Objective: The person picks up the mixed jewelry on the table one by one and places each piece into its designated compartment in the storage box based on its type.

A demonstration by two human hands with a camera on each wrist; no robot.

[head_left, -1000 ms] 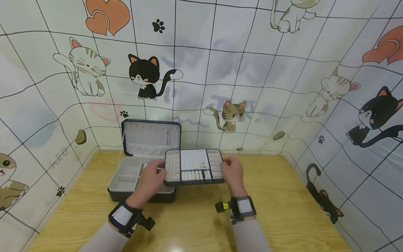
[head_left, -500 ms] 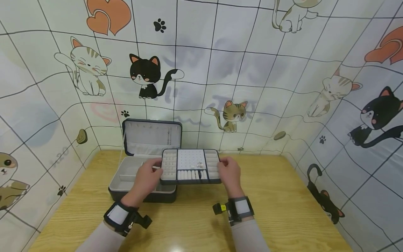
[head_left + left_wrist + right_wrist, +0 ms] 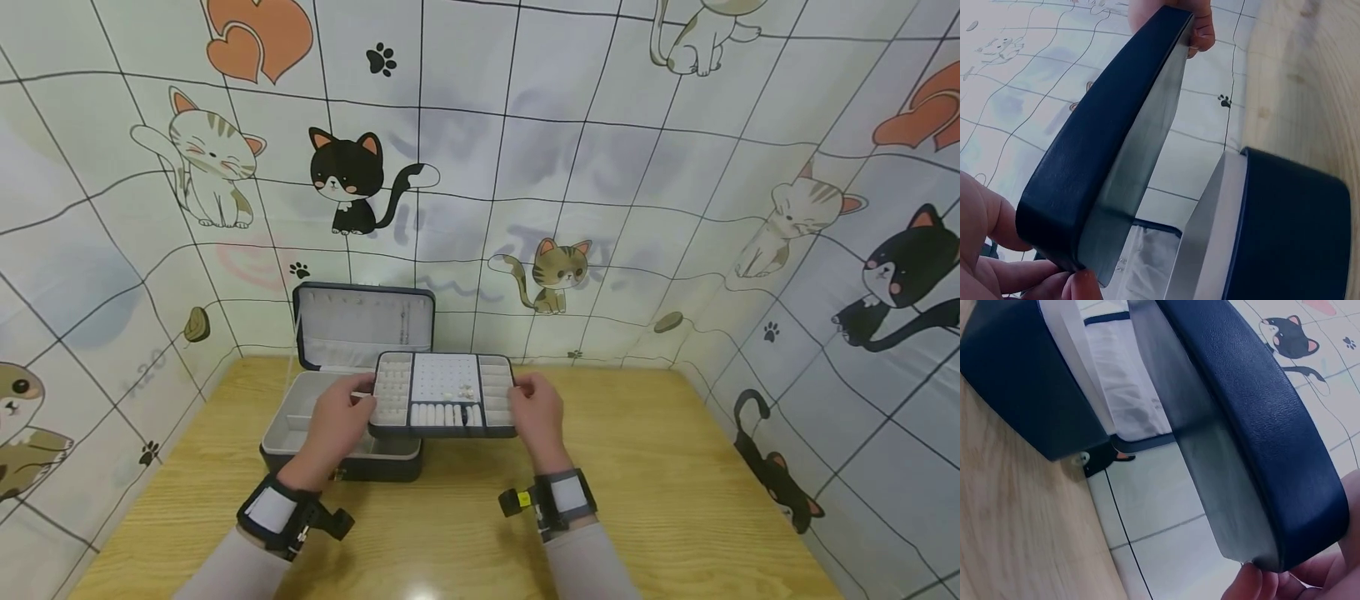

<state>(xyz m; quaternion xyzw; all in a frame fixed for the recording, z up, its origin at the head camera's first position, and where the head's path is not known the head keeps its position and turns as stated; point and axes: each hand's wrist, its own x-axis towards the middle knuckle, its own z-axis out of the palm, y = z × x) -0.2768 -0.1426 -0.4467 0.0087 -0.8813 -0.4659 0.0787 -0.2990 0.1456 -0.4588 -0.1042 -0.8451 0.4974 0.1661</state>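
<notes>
A navy jewelry tray with a pale lining is held up between both hands. Ring rolls, a dotted middle panel with a few small earrings, and side slots show on its top. My left hand grips its left end, and my right hand pinches the right end. In both wrist views thumb and fingers close round the tray's corners, and a gap shows between tray and box. Beneath and to the left stands the dark jewelry box, its lid raised. The tray and left hand hide part of its pale compartments.
The box sits on a wooden table toward the left. A cloth with cat prints and grid lines hangs behind and along the sides of the table. Each wrist wears a strap with a small camera.
Both hands have carried the tray a little to the left, so it overlaps more of the box in the head view. The box and its lid stay where they were.
</notes>
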